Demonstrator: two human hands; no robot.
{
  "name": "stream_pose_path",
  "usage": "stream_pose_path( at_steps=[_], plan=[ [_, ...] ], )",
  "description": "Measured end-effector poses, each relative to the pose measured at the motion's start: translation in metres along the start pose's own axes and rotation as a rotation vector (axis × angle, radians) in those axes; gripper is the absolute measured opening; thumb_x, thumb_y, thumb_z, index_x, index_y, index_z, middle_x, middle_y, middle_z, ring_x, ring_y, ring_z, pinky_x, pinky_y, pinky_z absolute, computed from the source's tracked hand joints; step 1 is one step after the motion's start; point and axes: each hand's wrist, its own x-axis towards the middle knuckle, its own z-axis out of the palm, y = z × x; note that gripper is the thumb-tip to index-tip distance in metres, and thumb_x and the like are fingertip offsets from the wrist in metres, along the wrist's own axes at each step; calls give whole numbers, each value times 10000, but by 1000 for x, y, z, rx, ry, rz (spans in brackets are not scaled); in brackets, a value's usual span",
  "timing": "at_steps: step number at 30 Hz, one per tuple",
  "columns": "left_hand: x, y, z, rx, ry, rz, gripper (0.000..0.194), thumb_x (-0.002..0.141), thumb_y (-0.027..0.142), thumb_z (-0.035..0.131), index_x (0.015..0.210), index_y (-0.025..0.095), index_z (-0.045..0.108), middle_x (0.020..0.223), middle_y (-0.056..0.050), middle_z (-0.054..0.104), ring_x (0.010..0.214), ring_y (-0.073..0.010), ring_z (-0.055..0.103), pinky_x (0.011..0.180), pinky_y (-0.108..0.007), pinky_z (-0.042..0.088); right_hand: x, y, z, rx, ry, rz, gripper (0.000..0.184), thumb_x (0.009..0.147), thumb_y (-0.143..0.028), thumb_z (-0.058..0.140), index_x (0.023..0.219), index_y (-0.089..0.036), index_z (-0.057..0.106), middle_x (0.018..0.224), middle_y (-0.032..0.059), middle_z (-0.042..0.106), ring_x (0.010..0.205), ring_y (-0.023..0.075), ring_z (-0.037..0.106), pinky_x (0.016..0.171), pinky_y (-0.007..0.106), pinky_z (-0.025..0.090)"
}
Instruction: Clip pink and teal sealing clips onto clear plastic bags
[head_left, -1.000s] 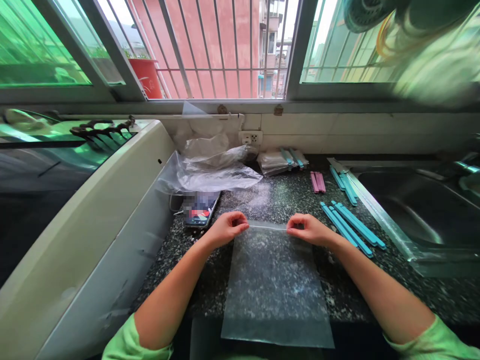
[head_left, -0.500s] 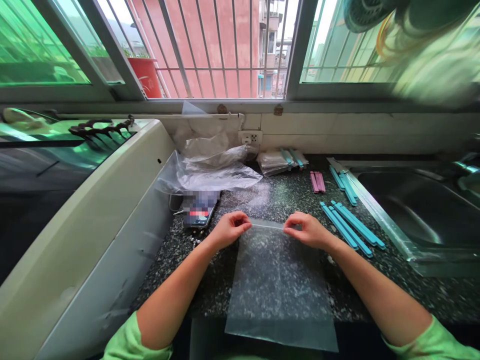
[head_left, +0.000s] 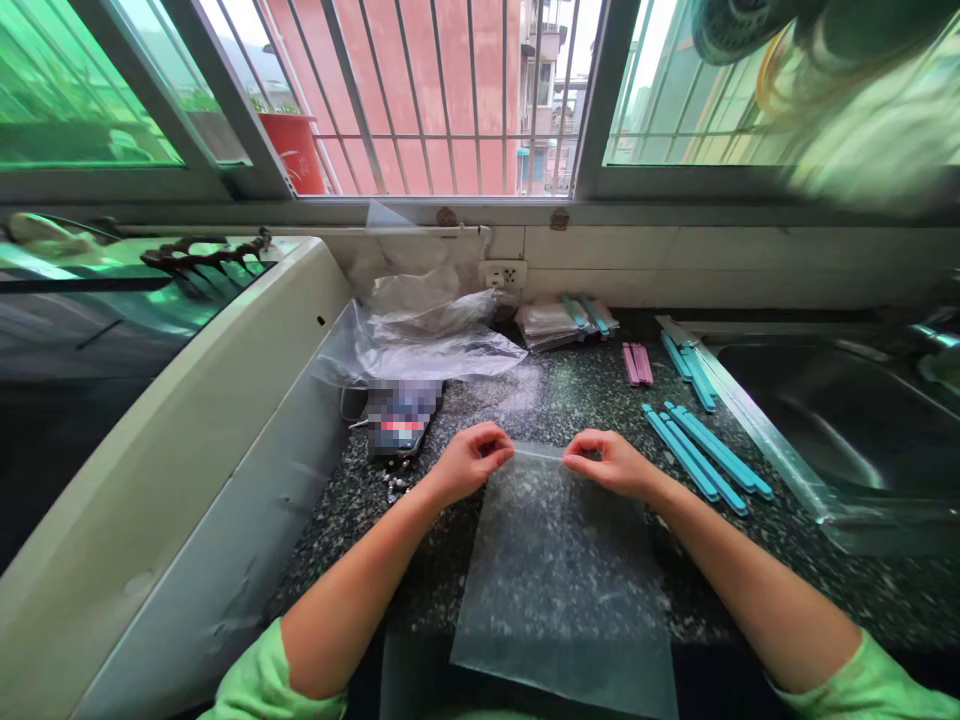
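A clear plastic bag (head_left: 562, 580) lies over the dark speckled counter (head_left: 495, 410), its lower end hanging past the front edge. My left hand (head_left: 474, 462) pinches the left part of its whitish far edge between thumb and fingers. At the right part of the same edge, my right hand (head_left: 609, 464) has a similar pinch. A short stretch of the edge shows between the two hands. To the right of my right hand lie several long turquoise bag clips (head_left: 705, 455), side by side.
Behind are crumpled plastic bags (head_left: 442, 340), a phone (head_left: 401, 420) and a stack of clear bags (head_left: 559, 325) with turquoise clips on it. Pink clips (head_left: 637, 364) and more turquoise clips (head_left: 690, 370) lie near the sink (head_left: 825, 400). A white appliance side (head_left: 247, 480) borders the left.
My hands have come closer together along the bag's edge, the left one moving right and the right one slightly left. The bag's lower end has shifted a little right and towards me.
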Motion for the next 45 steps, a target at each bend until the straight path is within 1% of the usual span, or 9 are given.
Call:
stream_pose_path(
  at_steps=[11,15,20,25,27,34,37,40,45],
  plan=[
    [-1,7,5,54,33,131,145,777,221,516,655,146,540,653,-9,503,623,-110,452,585,-228,363,4,2,9,174,-10,31,189,721,-313,569,696,-147,655,598,4,582,537,100,466,514,226,342],
    [-1,10,7,66,24,142,149,775,228,508,654,145,534,651,-6,488,614,-107,439,576,-225,354,4,-1,12,128,28,-36,185,725,-292,559,624,-149,621,575,-3,548,533,92,443,508,222,328],
    [-1,8,7,-14,-15,-22,196,743,337,546,702,145,537,612,27,455,577,-96,398,546,-218,332,3,-2,8,93,152,-94,206,731,-318,564,611,-162,624,593,9,563,556,103,464,526,229,346],
    [-3,4,-5,-32,-282,-239,247,696,389,569,729,144,573,624,28,501,590,-104,430,557,-223,332,2,7,-11,178,335,35,240,712,-397,581,659,-167,628,637,21,616,602,133,524,575,249,403],
    [-3,2,-13,-13,-327,-285,224,689,369,561,687,145,567,600,33,490,571,-102,421,543,-224,313,1,13,-20,188,348,80,249,693,-408,590,667,-164,632,643,23,625,609,140,536,587,257,414],
    [2,-1,-27,-63,-47,-309,236,639,378,600,613,148,556,554,36,501,555,-98,436,551,-224,325,-3,18,-34,100,59,126,208,668,-353,571,616,-158,624,575,1,591,559,121,504,545,245,389],
    [3,-1,-28,-203,61,-380,317,602,444,634,673,148,546,589,23,556,525,-92,467,539,-225,354,-3,18,-37,105,157,124,225,682,-367,551,603,-161,598,572,-4,568,551,114,483,527,239,370],
    [4,-2,-27,-362,118,-471,485,567,493,663,875,147,519,659,-5,621,497,-95,507,508,-225,371,-2,23,-40,168,308,135,246,675,-402,562,619,-164,582,586,-6,562,554,112,480,535,240,375],
    [3,-7,-17,-440,150,-453,767,554,399,711,1196,127,393,687,0,628,557,-104,552,524,-210,394,2,35,-42,232,440,168,276,658,-442,587,620,-169,569,567,-7,563,557,121,502,577,258,405]
  ],
)
